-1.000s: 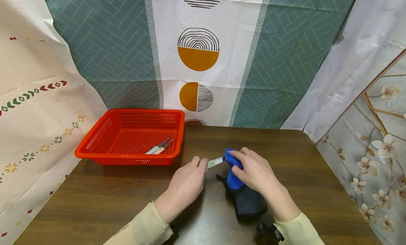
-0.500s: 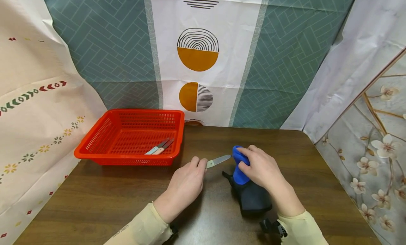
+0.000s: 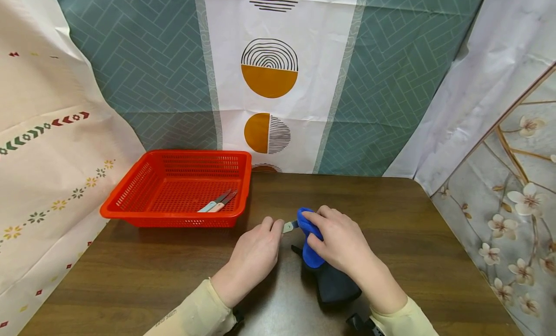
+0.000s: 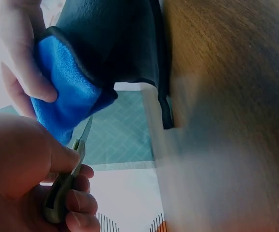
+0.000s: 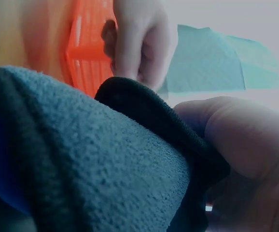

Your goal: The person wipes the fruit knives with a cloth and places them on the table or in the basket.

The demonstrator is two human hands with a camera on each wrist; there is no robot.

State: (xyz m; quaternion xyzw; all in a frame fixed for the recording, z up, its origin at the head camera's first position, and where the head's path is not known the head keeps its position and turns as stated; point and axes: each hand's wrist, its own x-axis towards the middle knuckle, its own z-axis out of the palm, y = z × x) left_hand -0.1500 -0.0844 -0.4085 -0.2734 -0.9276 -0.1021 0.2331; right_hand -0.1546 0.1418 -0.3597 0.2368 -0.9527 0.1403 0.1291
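Observation:
My left hand [image 3: 256, 249] grips a small knife by its pale green handle [image 3: 288, 227], blade pointing right. In the left wrist view, the thumb and curled fingers wrap the handle, and part of the thin blade [image 4: 85, 129] shows. My right hand [image 3: 340, 237] pinches a cloth [image 3: 312, 256], blue on one face and dark on the other, folded over the blade; most of the blade is hidden in it from the head view. The dark part of the cloth hangs below that hand to the table. The right wrist view shows the cloth's fuzzy surface and black edging [image 5: 130, 89] up close.
A red plastic basket [image 3: 173, 215] stands at the back left of the brown wooden table [image 3: 404, 220]. Inside lie two items with metal blades, one with a pale blue handle [image 3: 206, 207], one with a pale pink handle [image 3: 216, 208]. Printed curtains hang behind and at the sides.
Half a second ago the cloth was slid right to the tip, baring the blade. Now my right hand has brought it back left, near the handle. My left hand stays nearly still.

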